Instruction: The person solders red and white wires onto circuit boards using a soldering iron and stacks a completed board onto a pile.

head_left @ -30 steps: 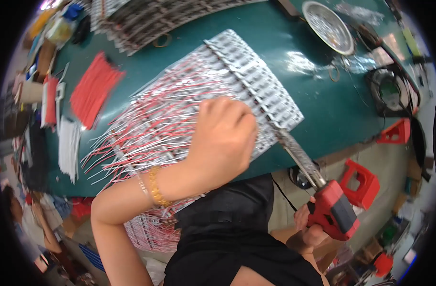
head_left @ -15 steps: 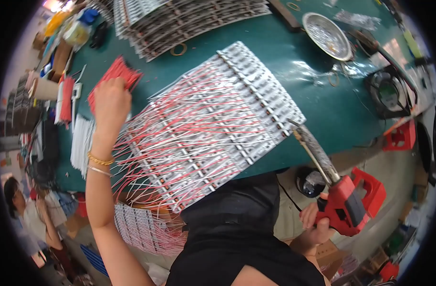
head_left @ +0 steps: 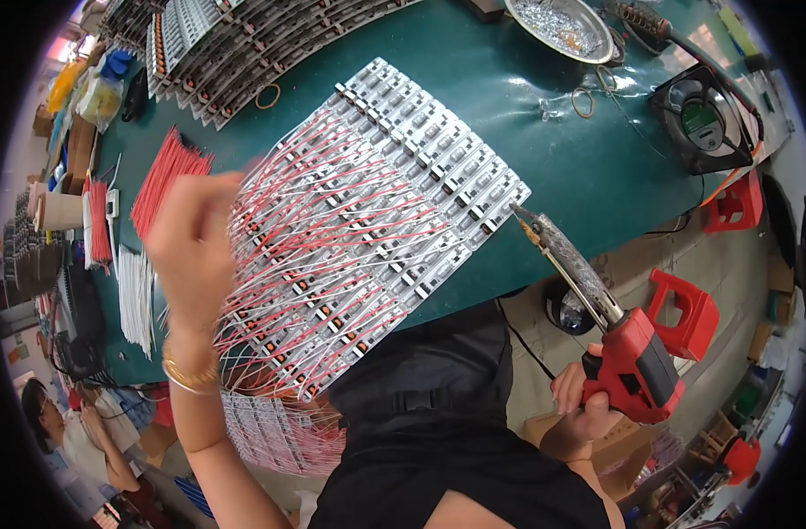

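Note:
My right hand (head_left: 586, 407) grips a red and black soldering gun (head_left: 634, 375). Its tip is close to the right corner of a panel of circuit boards (head_left: 451, 150), lying tilted on the green table. Many red and white wires run from the panel over its left edge. My left hand (head_left: 191, 251), blurred, is at that edge with curled fingers; faint pink shows by the fingertips, but what they pinch I cannot make out. Left of it lies a bundle of red wires (head_left: 163, 181), and below that a bundle of white wires (head_left: 137, 309).
Stacked panels (head_left: 244, 57) stand at the back. A metal dish (head_left: 562, 31) with solder scraps, a small black fan (head_left: 705, 119) and rubber bands (head_left: 582, 103) are on the right. Red stools (head_left: 685, 313) stand beyond the table edge. Another person (head_left: 77, 432) is at lower left.
My left hand has come away from the red wire bundle, moving right and down to the panel's wired edge. The view has shifted, and the soldering gun stays in my right hand.

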